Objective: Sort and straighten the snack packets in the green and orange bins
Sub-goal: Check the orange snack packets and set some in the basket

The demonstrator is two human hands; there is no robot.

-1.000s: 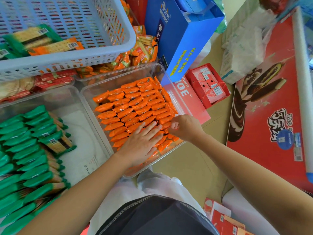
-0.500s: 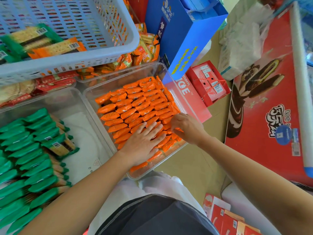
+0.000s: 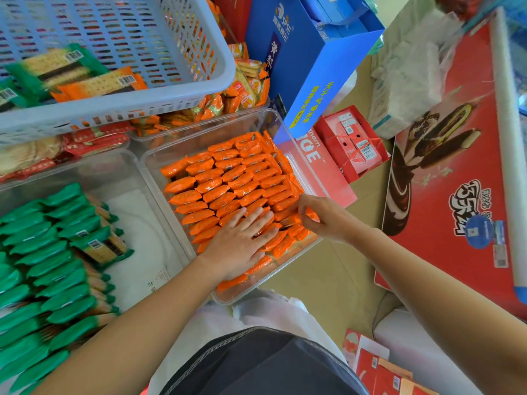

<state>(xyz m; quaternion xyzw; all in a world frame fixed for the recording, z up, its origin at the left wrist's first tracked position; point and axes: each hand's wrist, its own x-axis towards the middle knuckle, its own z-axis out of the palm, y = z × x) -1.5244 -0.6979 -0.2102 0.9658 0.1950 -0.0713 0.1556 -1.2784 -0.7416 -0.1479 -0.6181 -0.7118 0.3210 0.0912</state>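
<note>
L hand (image 3: 242, 243) lies flat, fingers straight, on orange pkts (image 3: 228, 181) at near end of clear bin (image 3: 148, 163). R hand (image 3: 325, 215) is at bin's near-right corner, fingers curled down; can't tell if pinching 1. Pkts prob light, slick, crumbly inside: nudge by ends, don't squeeze.

Bare right half of green bin (image 3: 142, 223); basket (image 3: 176, 101) overhanging just beyond it.
</note>
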